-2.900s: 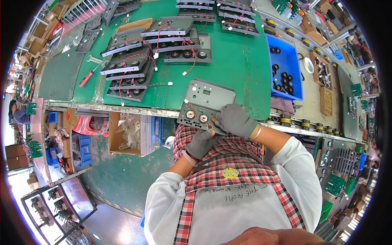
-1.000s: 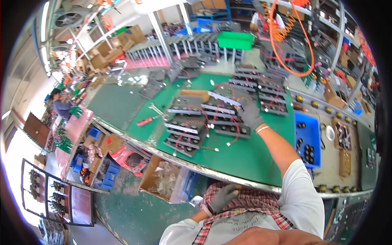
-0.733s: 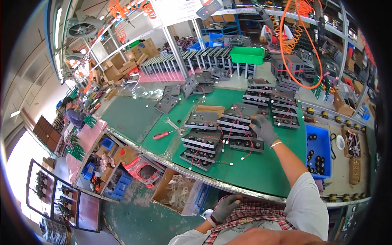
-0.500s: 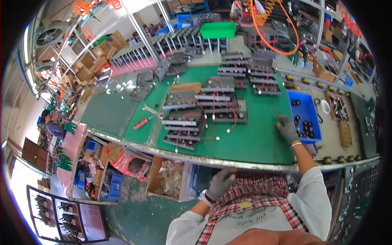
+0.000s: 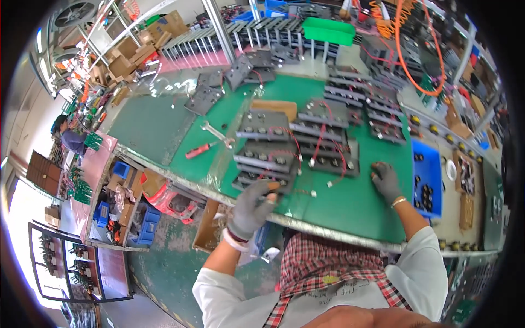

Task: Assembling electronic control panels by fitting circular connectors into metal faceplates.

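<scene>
I look down from the head camera on a long green desk (image 5: 164,123) crowded with grey metal panels. My left hand (image 5: 252,206), in a grey glove with its fingers spread apart and gripping nothing, reaches over the near desk edge and just meets the nearest panel in a stack of grey wired panels (image 5: 265,164). That stack sits at the middle of the desk, close to the front edge, each panel carrying round sockets and thin red wires (image 5: 321,135) that loop off to small white plugs. My right hand (image 5: 386,179), also gloved, rests flat on bare desk just right of the stack, fingers loosely apart and holding nothing. A blue bin of small black parts (image 5: 427,177) stands just beyond it on the right. A red-handled screwdriver (image 5: 201,150) and a metal spanner (image 5: 214,132) lie left of the stack, and more grey panels (image 5: 361,106) are spread across the back. A green crate (image 5: 329,30) sits at the far rear, and cardboard boxes (image 5: 136,52) are piled at the far left. I judge the panels stiff, flat and fairly heavy for their size, with thin hard edges; the wires look easy to snag, so I would take a panel by its two short ends, clear of sockets and wires.
</scene>
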{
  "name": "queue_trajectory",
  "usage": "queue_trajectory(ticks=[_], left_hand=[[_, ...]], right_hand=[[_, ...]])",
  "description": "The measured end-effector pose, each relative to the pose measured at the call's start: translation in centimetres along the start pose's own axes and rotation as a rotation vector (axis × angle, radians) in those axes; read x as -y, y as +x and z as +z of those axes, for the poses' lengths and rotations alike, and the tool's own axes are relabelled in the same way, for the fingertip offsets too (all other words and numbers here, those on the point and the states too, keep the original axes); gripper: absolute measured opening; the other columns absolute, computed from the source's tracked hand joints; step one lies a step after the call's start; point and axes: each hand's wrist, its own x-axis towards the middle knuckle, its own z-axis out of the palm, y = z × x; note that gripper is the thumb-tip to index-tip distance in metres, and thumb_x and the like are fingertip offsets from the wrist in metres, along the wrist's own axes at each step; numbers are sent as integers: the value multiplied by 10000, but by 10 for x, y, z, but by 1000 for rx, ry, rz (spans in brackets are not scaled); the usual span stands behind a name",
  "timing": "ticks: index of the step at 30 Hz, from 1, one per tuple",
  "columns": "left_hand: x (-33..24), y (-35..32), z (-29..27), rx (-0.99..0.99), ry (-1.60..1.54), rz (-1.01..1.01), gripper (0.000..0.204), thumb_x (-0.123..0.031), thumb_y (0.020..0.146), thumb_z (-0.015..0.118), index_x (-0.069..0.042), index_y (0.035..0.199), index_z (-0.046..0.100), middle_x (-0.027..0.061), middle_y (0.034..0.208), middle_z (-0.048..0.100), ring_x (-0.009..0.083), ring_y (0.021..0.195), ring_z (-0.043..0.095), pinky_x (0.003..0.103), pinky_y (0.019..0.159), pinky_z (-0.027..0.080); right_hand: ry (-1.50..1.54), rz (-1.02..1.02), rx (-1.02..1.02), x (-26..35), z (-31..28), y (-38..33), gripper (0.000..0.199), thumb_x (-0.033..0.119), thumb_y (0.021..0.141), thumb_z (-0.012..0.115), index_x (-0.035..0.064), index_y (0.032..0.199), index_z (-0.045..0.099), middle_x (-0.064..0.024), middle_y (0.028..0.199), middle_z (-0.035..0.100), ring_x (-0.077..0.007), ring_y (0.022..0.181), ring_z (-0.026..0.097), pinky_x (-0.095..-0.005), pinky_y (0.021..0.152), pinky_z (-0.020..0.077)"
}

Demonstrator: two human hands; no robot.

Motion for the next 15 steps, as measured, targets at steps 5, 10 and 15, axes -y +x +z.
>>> queue_trajectory(ticks=[5, 10, 15], left_hand=[[80, 82, -65, -227, -150, -458, 281, -183, 806, 528, 15, 1001, 574, 127, 842, 604, 183, 750, 573, 323, 671, 454], [155, 226, -92, -160, 301, -579, 442, -307, 777, 527, -6, 1101, 544, 184, 966, 607, 281, 908, 587, 337, 796, 447], [258, 330, -107, -124, 638, -871, 529, -360, 742, 558, -22, 1147, 510, 202, 1066, 569, 335, 1020, 531, 393, 893, 399]], right_hand=[[87, 36, -66, 33, 4, 26, 304, 145, 724, 555, 56, 1014, 532, -143, 1006, 485, -328, 949, 456, -413, 848, 377], [32, 117, -18, 50, -20, 43, 307, 140, 719, 522, 46, 1011, 520, -148, 997, 486, -335, 916, 457, -419, 821, 379], [-62, 192, 5, 39, 4, 51, 326, 182, 706, 526, 70, 1012, 515, -136, 990, 482, -336, 923, 455, -433, 823, 369]])
